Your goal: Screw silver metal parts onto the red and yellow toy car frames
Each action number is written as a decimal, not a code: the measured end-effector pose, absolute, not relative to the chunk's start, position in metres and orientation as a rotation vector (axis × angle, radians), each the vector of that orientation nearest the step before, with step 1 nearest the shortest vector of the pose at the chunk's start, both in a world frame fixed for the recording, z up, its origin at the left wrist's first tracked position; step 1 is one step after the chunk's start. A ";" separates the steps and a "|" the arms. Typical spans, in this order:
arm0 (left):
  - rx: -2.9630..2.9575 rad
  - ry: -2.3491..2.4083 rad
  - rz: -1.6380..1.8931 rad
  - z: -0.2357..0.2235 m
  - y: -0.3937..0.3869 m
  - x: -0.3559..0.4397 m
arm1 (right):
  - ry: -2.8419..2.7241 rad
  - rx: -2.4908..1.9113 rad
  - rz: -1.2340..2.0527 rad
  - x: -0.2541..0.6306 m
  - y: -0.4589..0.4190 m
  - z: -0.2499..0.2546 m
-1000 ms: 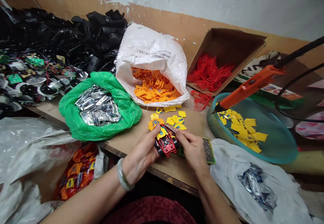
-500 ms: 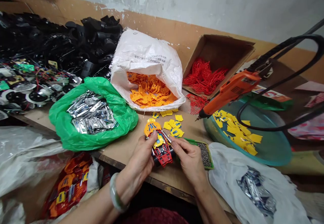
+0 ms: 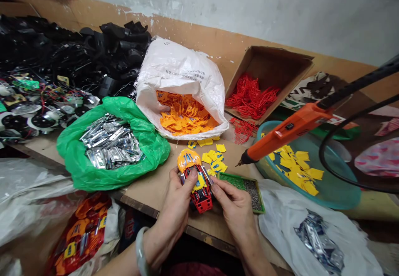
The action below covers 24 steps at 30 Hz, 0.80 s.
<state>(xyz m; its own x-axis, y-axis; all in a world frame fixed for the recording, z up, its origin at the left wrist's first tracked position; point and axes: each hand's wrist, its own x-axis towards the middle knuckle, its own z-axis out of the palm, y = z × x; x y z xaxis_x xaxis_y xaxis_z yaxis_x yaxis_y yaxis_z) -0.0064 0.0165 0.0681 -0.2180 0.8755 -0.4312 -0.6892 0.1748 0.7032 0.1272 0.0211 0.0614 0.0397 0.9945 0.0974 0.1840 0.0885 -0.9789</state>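
My left hand (image 3: 175, 199) is wrapped round a toy car (image 3: 201, 197) with an orange front, a yellow top piece and a red frame. Its thumb presses on the yellow piece. On the car's right side, the thumb and forefinger of my right hand (image 3: 232, 203) pinch a shiny silver trim piece (image 3: 205, 174), which lies against the body. The fingertips partly hide it. Loose yellow pieces (image 3: 215, 159) lie on the table just beyond the car. A green tray of screws (image 3: 252, 193) stands by my right hand.
An orange electric screwdriver (image 3: 286, 132) hangs at right, over a teal basin (image 3: 343, 199). Behind are a white sack (image 3: 187, 66) of orange parts and a cardboard box (image 3: 277, 66) of red frames. Left stands a green bag (image 3: 71, 151) of silver parts.
The car has tipped and shifted slightly towards me, with its orange front now seated closer to the body. My right fingers have moved down along its side. The hanging screwdriver has swung.
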 end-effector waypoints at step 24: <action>0.225 1.056 1.456 0.068 0.015 -0.007 | -1.317 -1.339 0.978 0.119 0.021 0.058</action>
<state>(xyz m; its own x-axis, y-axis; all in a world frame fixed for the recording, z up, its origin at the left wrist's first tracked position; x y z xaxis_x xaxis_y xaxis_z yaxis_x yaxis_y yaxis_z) -0.0072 0.0155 0.0679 -0.2206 0.8693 -0.4424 -0.6902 0.1814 0.7005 0.1190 0.0207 0.0576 0.0883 0.9923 0.0873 0.2034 0.0679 -0.9768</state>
